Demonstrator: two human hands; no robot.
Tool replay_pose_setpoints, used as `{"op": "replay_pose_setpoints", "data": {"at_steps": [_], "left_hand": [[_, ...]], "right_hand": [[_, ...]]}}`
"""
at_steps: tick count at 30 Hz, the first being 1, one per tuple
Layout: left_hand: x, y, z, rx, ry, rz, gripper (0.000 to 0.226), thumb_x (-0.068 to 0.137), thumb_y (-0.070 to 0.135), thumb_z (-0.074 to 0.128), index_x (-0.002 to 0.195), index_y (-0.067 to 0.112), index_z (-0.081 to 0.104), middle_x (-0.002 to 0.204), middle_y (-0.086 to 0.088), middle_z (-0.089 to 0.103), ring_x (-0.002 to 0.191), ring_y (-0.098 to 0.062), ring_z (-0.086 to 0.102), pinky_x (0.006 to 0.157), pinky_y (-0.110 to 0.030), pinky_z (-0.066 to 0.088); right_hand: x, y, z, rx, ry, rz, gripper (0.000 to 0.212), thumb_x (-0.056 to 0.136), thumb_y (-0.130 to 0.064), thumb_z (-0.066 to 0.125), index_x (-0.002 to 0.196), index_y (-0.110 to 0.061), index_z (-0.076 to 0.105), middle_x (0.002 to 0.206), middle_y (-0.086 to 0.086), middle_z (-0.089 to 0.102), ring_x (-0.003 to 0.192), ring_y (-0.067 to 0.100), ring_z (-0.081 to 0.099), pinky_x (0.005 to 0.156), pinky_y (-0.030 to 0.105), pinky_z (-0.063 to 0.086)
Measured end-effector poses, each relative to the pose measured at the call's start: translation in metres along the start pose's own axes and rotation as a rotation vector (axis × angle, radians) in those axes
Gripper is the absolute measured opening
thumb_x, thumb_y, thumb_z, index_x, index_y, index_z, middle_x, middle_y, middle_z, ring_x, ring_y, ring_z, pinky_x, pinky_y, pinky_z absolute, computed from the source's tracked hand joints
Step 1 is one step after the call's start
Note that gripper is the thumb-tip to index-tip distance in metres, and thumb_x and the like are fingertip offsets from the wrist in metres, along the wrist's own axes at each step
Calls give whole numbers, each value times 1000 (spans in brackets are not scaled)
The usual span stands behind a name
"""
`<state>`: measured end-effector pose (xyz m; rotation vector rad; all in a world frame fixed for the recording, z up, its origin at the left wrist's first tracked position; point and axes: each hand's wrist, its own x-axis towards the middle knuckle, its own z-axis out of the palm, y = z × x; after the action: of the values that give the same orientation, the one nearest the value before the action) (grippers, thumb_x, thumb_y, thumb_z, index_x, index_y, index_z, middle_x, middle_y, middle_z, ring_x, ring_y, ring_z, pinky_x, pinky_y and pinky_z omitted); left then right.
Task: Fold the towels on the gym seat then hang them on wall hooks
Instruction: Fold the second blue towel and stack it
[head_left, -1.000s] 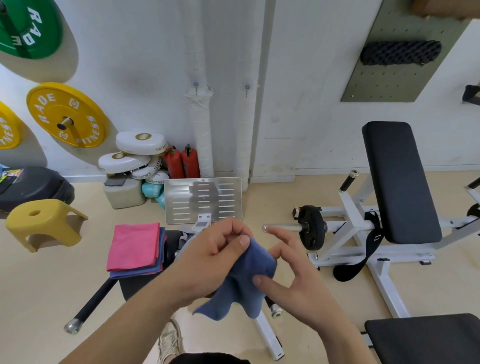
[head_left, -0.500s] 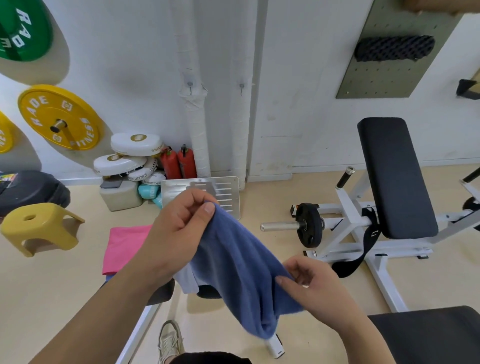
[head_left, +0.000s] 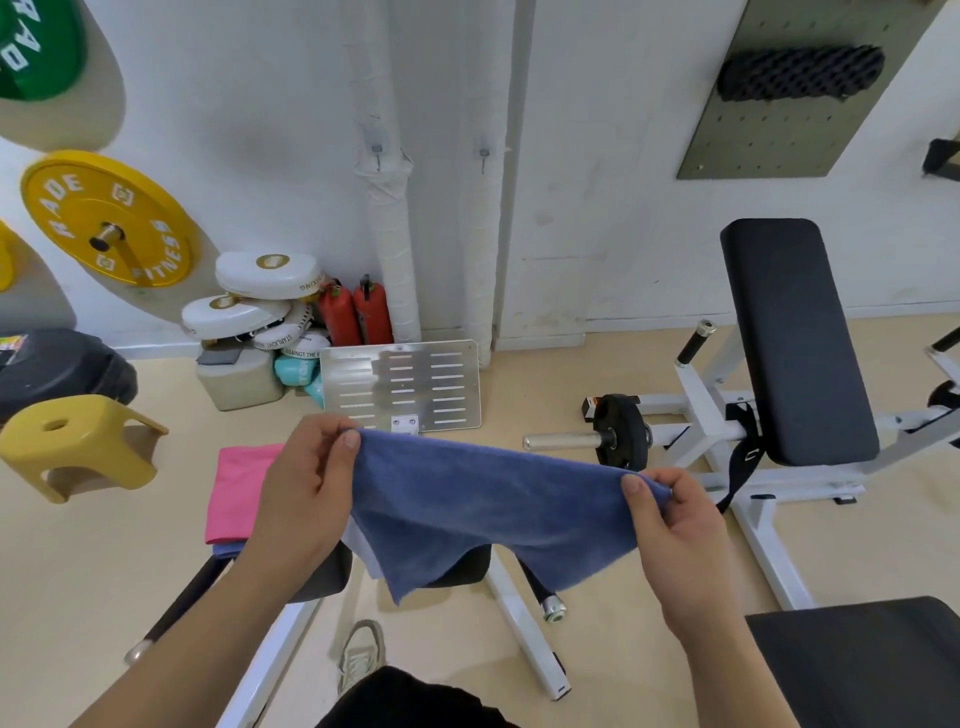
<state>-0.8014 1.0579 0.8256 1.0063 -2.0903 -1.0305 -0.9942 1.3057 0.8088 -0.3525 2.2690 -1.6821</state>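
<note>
Blue towel (head_left: 467, 509) hides most of the surface (head_left: 327, 577). Left hand (head_left: 301, 499) covers right side of pink towel (head_left: 234, 488). Green plate (head_left: 36, 47) cut off by top-left edge.

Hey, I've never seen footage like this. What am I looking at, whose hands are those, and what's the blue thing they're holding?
There is no machine here. These are a person's two bare hands, filmed by a wide-angle camera worn on their head and looking forward and down, which is why the room bends at the edges. The left hand and the right hand each pinch a top corner of a blue towel, holding it spread in the air. To the left, a folded pink towel lies on the dark gym seat, on top of something blue. On the wall ahead are two small hooks, both bare. A black padded bench stands to the right.
</note>
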Motion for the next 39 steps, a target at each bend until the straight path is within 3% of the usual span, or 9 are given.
{"op": "replay_pose_setpoints", "data": {"at_steps": [4, 9, 15, 20, 25, 28, 32, 35, 39], "left_hand": [[6, -11, -8, -4, 17, -21, 12, 105, 17, 49, 105, 24, 58, 90, 13, 66, 88, 10, 58, 69, -7, 41], [34, -51, -9, 75, -179, -173, 11, 106, 24, 48, 101, 29, 57, 89, 10, 69, 86, 5, 61, 69, -13, 40], [93, -105, 7, 33, -298, -316, 8, 105, 25, 51, 103, 25, 59, 94, 10, 71, 87, -4, 64, 68, -16, 42], [168, -172, 30, 165, -546, -377, 38, 98, 12, 59, 136, 13, 57, 121, -5, 68, 111, -23, 65, 96, -31, 51], [230, -199, 49, 388, -638, -252, 25, 91, 11, 53, 97, 25, 73, 98, 8, 70, 98, -21, 65, 85, -33, 53], [251, -203, 59, 330, -624, -321, 25, 89, 4, 53, 92, 18, 74, 91, 2, 71, 87, -23, 70, 79, -36, 59], [256, -207, 67, 216, -513, -386, 25, 82, -5, 57, 87, 13, 75, 88, -6, 74, 86, -26, 69, 77, -37, 58], [243, -207, 66, 199, -520, -397, 24, 86, -1, 58, 86, 16, 74, 85, 2, 70, 85, -19, 63, 75, -24, 45], [196, -208, 59, 271, -584, -383, 28, 84, -1, 54, 90, 19, 74, 85, 5, 67, 84, -17, 62, 72, -20, 43]], "right_hand": [[7, -10, 15, -55, 44, -34, 8, 101, -23, 59, 94, -27, 59, 87, -3, 66, 81, 12, 62, 66, 29, 45], [38, -3, 54, -131, -77, 96, 6, 101, -29, 60, 96, -25, 60, 93, 5, 67, 87, 25, 63, 69, 36, 49], [111, 27, 125, -265, -156, 182, 11, 99, -29, 62, 97, -18, 64, 94, 6, 68, 89, 23, 64, 74, 37, 52], [180, 51, 187, -439, -190, 300, 27, 100, -25, 60, 83, -4, 63, 77, 14, 58, 75, 25, 52, 65, 34, 40], [224, 46, 211, -710, -255, 153, 21, 98, -27, 61, 81, -21, 73, 77, -1, 69, 78, 19, 64, 69, 35, 50], [236, 38, 218, -752, -245, 71, 20, 98, -26, 61, 83, -21, 72, 75, -8, 66, 73, 10, 60, 69, 35, 49], [243, 38, 221, -629, -209, 117, 14, 99, -24, 60, 88, -24, 68, 81, 2, 68, 75, 20, 66, 71, 36, 55], [235, 43, 218, -667, -341, 114, 10, 96, -13, 61, 92, -18, 69, 84, 2, 69, 81, 19, 65, 70, 29, 51], [211, 62, 196, -760, -558, 80, 30, 83, 9, 54, 83, -17, 67, 82, -2, 69, 82, 18, 64, 67, 20, 49]]}}
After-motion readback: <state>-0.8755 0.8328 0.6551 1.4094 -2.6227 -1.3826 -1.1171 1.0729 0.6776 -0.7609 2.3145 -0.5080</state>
